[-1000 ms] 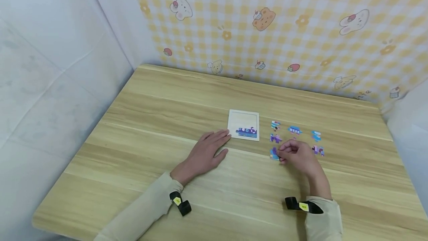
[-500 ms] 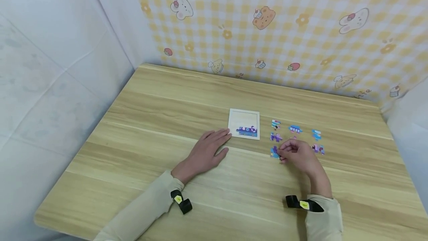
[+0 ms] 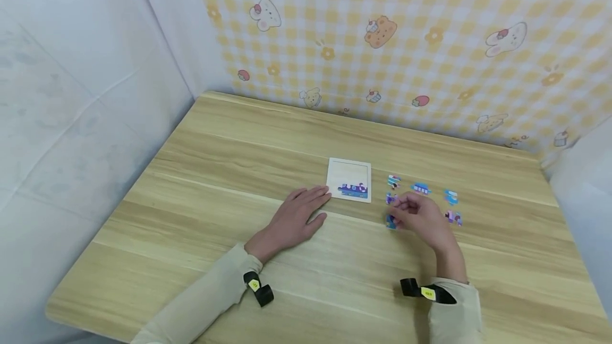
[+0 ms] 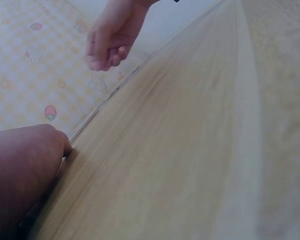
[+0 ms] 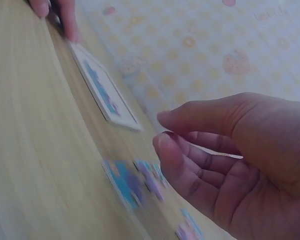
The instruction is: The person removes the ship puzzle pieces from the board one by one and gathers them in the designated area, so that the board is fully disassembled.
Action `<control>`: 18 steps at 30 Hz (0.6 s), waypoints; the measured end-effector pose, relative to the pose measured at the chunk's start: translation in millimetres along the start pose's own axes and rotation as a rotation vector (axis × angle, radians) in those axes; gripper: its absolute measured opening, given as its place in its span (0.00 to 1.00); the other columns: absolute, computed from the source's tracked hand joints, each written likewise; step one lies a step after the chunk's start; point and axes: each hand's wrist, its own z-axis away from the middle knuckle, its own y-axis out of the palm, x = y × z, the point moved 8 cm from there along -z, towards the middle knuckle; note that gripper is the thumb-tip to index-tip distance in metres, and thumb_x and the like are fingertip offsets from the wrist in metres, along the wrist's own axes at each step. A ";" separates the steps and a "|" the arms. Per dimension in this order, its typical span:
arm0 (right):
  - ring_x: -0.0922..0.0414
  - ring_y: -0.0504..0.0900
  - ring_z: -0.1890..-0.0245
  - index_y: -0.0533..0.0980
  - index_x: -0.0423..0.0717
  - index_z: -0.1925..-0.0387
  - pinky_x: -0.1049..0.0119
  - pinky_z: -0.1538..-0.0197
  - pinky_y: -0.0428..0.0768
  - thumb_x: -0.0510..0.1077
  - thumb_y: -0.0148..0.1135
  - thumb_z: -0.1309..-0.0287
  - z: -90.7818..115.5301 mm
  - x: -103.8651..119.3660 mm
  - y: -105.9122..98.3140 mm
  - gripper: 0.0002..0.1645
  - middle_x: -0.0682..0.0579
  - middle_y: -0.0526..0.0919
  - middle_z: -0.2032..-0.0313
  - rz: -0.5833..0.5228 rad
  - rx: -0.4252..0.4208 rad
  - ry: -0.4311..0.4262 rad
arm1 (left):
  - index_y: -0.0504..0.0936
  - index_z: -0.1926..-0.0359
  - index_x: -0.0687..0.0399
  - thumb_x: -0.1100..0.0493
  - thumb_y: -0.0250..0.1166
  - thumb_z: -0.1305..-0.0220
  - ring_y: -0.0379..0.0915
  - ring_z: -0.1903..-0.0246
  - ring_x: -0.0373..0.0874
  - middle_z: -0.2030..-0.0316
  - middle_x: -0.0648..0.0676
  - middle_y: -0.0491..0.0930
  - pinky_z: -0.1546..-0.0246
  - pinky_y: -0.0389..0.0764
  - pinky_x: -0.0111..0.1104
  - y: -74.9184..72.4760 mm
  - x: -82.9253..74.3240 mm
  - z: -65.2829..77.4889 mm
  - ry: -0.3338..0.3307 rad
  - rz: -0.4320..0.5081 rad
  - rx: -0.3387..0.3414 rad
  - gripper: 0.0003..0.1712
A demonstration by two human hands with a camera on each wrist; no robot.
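Note:
My left hand (image 3: 297, 215) lies flat with straight fingers, its fingertips at the lower left edge of a white puzzle tray (image 3: 349, 160). Along the tray's bottom sits a joined strip of purple and blue jigsaw pieces (image 3: 354, 190). My right hand (image 3: 421, 219) hovers over loose pieces right of the tray, fingers loosely curled. In the right wrist view a gap shows between thumb and index fingertip (image 5: 162, 142), with nothing in it. Below them lies a blue and purple jigsaw piece (image 5: 124, 184). A purple piece (image 3: 389, 198) is partly covered by the right hand.
More loose jigsaw pieces lie around the right hand: a striped one (image 3: 394, 181), a blue one with windows (image 3: 422, 188), a light blue one (image 3: 451, 196) and a pink-purple one (image 3: 453, 218). A checked cloth (image 3: 325, 31) hangs behind the wooden table (image 3: 229, 137).
My right hand's fingertips were at the nearest blue and purple piece; they have shifted slightly up and left, and that piece still lies there. My left hand stays at the tray.

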 end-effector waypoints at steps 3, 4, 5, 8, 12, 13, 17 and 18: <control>0.56 0.85 0.72 0.79 0.31 0.57 0.63 0.67 0.87 0.37 0.65 0.30 -12.8 9.6 13.2 0.09 0.37 0.84 0.66 -0.011 -0.003 -0.040 | 0.73 0.27 0.56 0.50 0.55 0.22 0.61 0.25 0.46 0.26 0.53 0.69 0.26 0.59 0.47 -0.4 -1.5 -0.2 0.013 -0.003 -0.005 0.29; 0.56 0.84 0.73 0.79 0.30 0.57 0.63 0.67 0.87 0.36 0.64 0.30 -18.1 12.4 18.9 0.09 0.36 0.84 0.66 -0.022 0.003 -0.051 | 0.73 0.27 0.56 0.50 0.55 0.22 0.61 0.25 0.46 0.26 0.53 0.69 0.26 0.59 0.46 -0.1 -1.5 -0.2 0.015 -0.006 -0.006 0.29; 0.55 0.84 0.73 0.79 0.30 0.56 0.63 0.67 0.87 0.36 0.63 0.29 -22.9 14.7 24.7 0.09 0.36 0.84 0.66 -0.031 0.009 -0.057 | 0.73 0.27 0.55 0.50 0.55 0.21 0.61 0.25 0.45 0.26 0.53 0.69 0.26 0.60 0.46 0.6 -1.3 -0.1 0.015 -0.011 -0.004 0.29; 0.55 0.83 0.72 0.80 0.30 0.55 0.66 0.67 0.86 0.37 0.62 0.28 -35.6 20.2 40.8 0.10 0.37 0.84 0.66 -0.032 0.021 -0.068 | 0.72 0.26 0.55 0.49 0.54 0.21 0.60 0.25 0.45 0.26 0.53 0.68 0.26 0.60 0.46 2.3 -2.2 0.0 0.020 -0.013 0.004 0.29; 0.53 0.81 0.73 0.82 0.33 0.55 0.68 0.70 0.82 0.37 0.61 0.27 -48.5 25.9 54.3 0.09 0.40 0.84 0.67 0.038 -0.001 -0.083 | 0.71 0.25 0.54 0.48 0.53 0.20 0.59 0.24 0.44 0.25 0.51 0.67 0.25 0.59 0.45 4.0 -1.6 0.5 0.014 -0.025 0.019 0.29; 0.53 0.80 0.73 0.83 0.34 0.55 0.68 0.70 0.81 0.38 0.61 0.27 -51.2 27.1 55.8 0.09 0.41 0.84 0.67 0.066 -0.016 -0.088 | 0.71 0.25 0.53 0.48 0.53 0.20 0.59 0.24 0.43 0.25 0.51 0.67 0.25 0.58 0.45 3.9 -1.2 0.7 0.012 -0.027 0.020 0.29; 0.52 0.79 0.67 0.85 0.36 0.52 0.66 0.64 0.79 0.39 0.60 0.27 -60.7 34.0 57.8 0.12 0.42 0.86 0.61 0.183 -0.072 -0.113 | 0.71 0.25 0.53 0.48 0.53 0.20 0.59 0.25 0.42 0.25 0.50 0.67 0.25 0.59 0.44 1.0 1.5 1.5 0.004 -0.033 0.013 0.29; 0.51 0.80 0.64 0.85 0.36 0.51 0.64 0.61 0.79 0.40 0.60 0.26 -62.8 35.2 58.3 0.13 0.42 0.87 0.59 0.205 -0.079 -0.117 | 0.71 0.25 0.53 0.48 0.53 0.20 0.59 0.25 0.42 0.25 0.50 0.67 0.25 0.59 0.44 0.4 2.4 1.6 0.004 -0.035 0.011 0.29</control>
